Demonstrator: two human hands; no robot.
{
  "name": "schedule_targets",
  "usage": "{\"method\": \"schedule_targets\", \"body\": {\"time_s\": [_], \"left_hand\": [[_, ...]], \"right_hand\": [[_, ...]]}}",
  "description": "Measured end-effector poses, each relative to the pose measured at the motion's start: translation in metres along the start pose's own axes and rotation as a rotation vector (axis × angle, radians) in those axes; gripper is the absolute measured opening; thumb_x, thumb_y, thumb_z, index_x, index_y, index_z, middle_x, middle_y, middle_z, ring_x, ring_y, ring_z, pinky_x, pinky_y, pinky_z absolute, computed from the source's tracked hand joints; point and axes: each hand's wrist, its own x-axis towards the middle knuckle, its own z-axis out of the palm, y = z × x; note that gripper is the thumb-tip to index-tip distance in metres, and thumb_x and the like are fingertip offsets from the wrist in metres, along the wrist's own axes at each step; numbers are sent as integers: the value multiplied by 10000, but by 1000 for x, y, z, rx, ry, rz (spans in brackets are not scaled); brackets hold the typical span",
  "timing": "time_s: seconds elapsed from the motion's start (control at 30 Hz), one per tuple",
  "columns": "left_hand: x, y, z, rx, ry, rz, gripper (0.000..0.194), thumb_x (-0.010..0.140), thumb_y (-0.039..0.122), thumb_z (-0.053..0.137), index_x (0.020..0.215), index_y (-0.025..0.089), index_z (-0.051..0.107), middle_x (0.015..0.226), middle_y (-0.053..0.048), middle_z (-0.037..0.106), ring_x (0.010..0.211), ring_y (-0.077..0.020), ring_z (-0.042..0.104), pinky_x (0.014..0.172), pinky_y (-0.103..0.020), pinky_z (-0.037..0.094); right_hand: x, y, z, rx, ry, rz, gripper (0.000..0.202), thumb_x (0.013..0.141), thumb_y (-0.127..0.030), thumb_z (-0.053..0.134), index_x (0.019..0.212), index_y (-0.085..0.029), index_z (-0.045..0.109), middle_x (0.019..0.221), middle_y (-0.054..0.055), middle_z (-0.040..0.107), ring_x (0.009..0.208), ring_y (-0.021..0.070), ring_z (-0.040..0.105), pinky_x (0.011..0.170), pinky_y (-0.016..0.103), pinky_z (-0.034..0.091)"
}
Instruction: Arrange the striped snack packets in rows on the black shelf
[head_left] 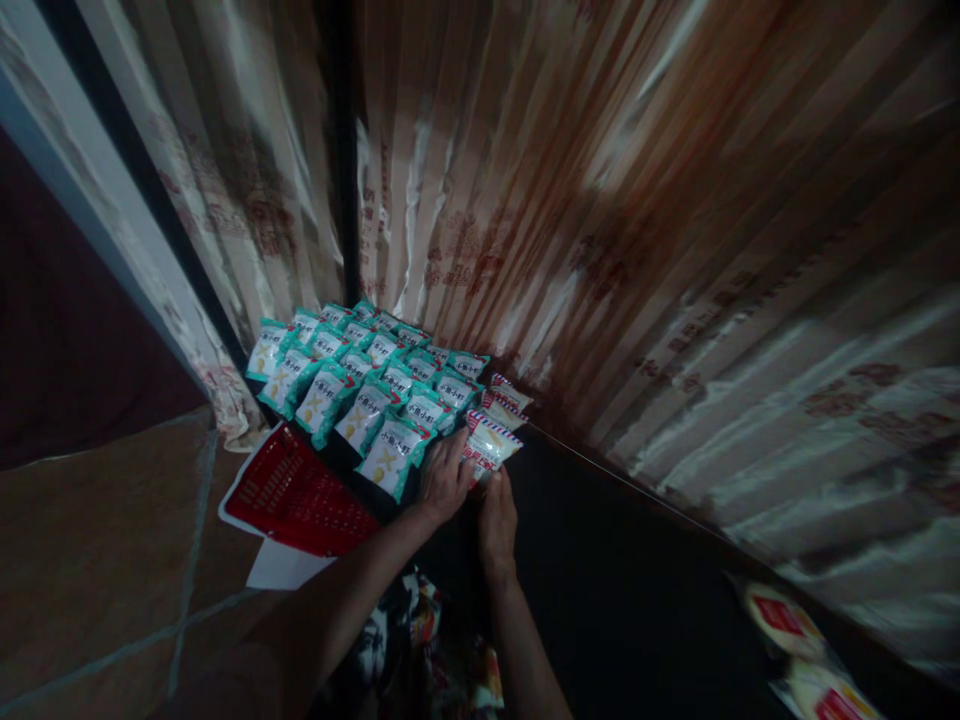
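Observation:
Both hands hold one white and red snack bag (489, 445) with a striped top edge, near the middle of the head view. My left hand (445, 478) has its fingers on the bag's left side. My right hand (498, 515) grips its lower right edge. Just behind it, similar striped bags (507, 398) stand by the curtain. To the left, several teal and white snack bags (390, 455) stand tilted in rows on the black table (600, 560).
A red perforated basket (300, 495) is at the left, beside white paper (285, 566) above the tiled floor (90, 560). A pleated curtain (540, 200) hangs behind the table. Packaged round items (784, 620) lie at the lower right.

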Motion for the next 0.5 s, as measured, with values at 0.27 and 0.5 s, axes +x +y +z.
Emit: {"method": "schedule_targets", "body": {"time_s": [0.27, 0.5], "left_hand": [[1, 0, -3, -2, 45, 31, 450, 967, 313, 265, 1360, 152, 412, 1323, -116, 532, 1218, -207, 487, 1017, -381, 420], [-1, -3, 1, 44, 68, 91, 436, 951, 288, 338, 1354, 148, 426, 1436, -140, 397, 1330, -231, 365, 1068, -414, 372]], "right_hand": [[1, -4, 6, -162, 62, -16, 768, 769, -684, 392, 1287, -129, 510, 1361, 155, 484, 1277, 290, 406, 1062, 415, 270], [1, -11, 11, -166, 76, -40, 779, 791, -650, 407, 1369, -127, 409, 1437, 160, 385, 1330, 284, 330, 1074, 422, 246]]}}
